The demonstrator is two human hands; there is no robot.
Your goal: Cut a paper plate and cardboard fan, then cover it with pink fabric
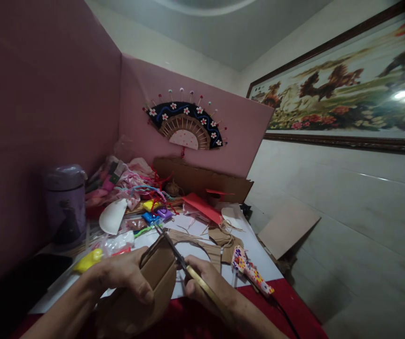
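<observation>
My left hand is closed on a folded piece of brown cardboard, with the thumb lying across its face. In my right hand is a pair of scissors with gold-coloured handles. Their dark blades point up and away, lying against the cardboard's upper right edge. Whether the blades are parted around the edge I cannot tell. Just beyond the hands, a brown cardboard sheet with a round hole lies on the white table covering.
Right of my hands rests a flower-patterned glue gun with a cord. A purple tumbler stands at the left. Clay packets, pipe cleaners and red paper lie behind. A decorated fan hangs on the pink board.
</observation>
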